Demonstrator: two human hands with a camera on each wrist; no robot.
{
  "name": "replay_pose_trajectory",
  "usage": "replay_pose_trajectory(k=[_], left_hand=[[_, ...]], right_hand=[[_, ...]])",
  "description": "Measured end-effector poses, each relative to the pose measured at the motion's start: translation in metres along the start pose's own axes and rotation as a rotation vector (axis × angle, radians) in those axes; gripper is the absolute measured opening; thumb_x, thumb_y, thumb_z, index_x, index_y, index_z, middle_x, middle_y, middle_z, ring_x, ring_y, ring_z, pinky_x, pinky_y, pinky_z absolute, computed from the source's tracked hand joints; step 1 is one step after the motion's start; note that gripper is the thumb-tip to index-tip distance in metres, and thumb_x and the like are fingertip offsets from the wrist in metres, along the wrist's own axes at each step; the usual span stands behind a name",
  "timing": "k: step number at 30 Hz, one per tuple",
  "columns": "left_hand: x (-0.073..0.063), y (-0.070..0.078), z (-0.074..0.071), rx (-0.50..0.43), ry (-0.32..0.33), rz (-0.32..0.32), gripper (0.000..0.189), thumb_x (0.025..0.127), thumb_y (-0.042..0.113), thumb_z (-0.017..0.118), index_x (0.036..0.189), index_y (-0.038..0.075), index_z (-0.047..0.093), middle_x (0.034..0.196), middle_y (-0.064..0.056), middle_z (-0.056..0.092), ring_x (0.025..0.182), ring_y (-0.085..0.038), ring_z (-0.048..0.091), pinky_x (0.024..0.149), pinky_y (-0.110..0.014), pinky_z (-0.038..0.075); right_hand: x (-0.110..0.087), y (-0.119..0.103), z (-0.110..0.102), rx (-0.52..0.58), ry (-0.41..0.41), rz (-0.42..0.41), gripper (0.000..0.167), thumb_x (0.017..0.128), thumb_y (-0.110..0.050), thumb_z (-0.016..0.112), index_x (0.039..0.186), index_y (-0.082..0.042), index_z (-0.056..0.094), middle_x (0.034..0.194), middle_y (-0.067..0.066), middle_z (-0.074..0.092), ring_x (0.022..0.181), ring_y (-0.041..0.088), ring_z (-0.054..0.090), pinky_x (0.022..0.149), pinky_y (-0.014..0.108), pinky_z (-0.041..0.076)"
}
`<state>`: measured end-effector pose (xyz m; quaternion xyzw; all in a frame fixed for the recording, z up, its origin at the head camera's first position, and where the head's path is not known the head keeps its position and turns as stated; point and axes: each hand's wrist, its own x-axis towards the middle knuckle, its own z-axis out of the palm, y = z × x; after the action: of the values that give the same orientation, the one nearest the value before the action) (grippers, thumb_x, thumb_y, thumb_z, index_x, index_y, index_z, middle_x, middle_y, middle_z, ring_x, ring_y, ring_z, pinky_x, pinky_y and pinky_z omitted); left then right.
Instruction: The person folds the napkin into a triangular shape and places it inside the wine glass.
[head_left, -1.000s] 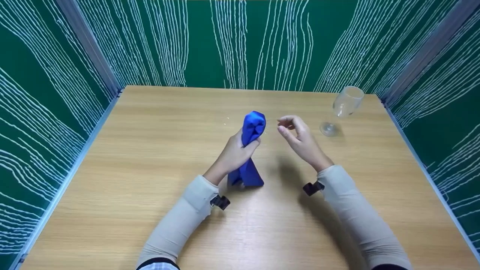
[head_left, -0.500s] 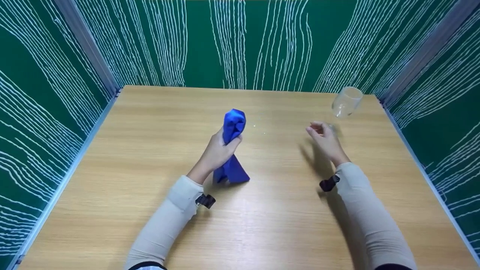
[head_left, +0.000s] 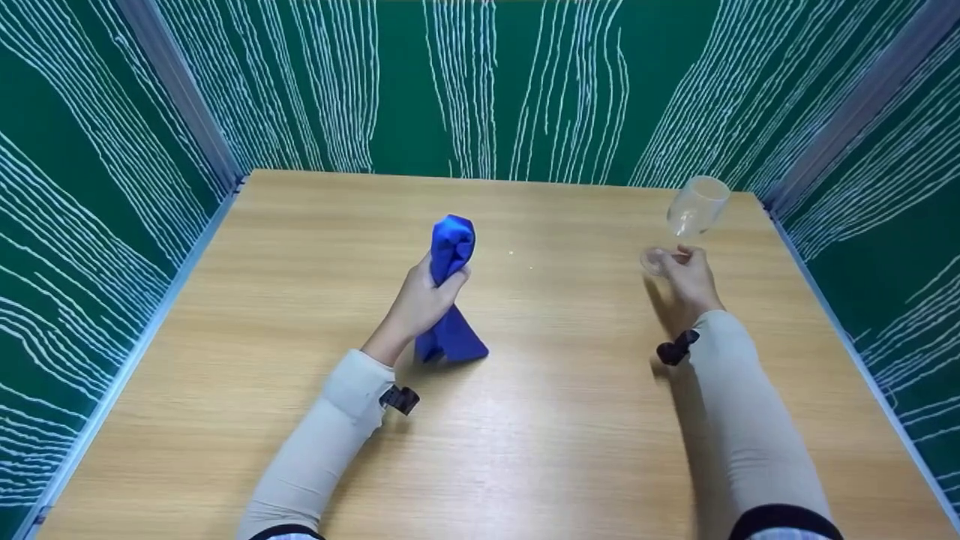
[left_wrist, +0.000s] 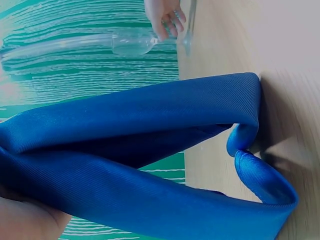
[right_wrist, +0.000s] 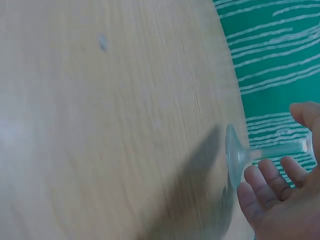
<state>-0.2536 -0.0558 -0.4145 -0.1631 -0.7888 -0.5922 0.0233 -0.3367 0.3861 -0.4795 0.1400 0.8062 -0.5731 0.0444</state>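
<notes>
My left hand (head_left: 415, 302) grips a blue cloth napkin (head_left: 453, 240) around its middle, left of the table's centre. The napkin stands bunched at the top, and its lower end flares out at the tabletop; in the left wrist view its folds (left_wrist: 150, 110) hang in a loop. At the far right a clear wine glass (head_left: 699, 208) stands upright. My right hand (head_left: 691, 279) is at its stem. The right wrist view has the stem (right_wrist: 277, 150) between the spread thumb (right_wrist: 304, 114) and the loosely bent fingers, which look not closed on it; contact is unclear.
The wooden table (head_left: 570, 420) is bordered by green walls (head_left: 405, 90) with white wavy lines. Tiny white specks (head_left: 511, 253) lie near the table's middle. The glass is close to the back right corner.
My right hand has moved right, from near the napkin to the wine glass's stem. My left hand has shifted left with the napkin still in its grip. The glass has stayed put.
</notes>
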Motion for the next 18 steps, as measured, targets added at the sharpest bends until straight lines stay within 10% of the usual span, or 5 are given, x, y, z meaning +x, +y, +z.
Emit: replay_pose_trajectory(k=[18], left_hand=[[0.000,-0.006,-0.008,-0.022,0.042,-0.057,0.044,0.099,0.028,0.056,0.134,0.000,0.051,0.118,-0.016,0.062,0.102,-0.028,0.057,0.092,-0.047,0.045]], right_hand=[[-0.004,-0.020,0.000,0.326,-0.100,0.146,0.094,0.097,-0.041,0.066,0.161,-0.035,-0.003,0.168,-0.006,-0.006,0.152,0.021,-0.003,0.120,0.046,-0.004]])
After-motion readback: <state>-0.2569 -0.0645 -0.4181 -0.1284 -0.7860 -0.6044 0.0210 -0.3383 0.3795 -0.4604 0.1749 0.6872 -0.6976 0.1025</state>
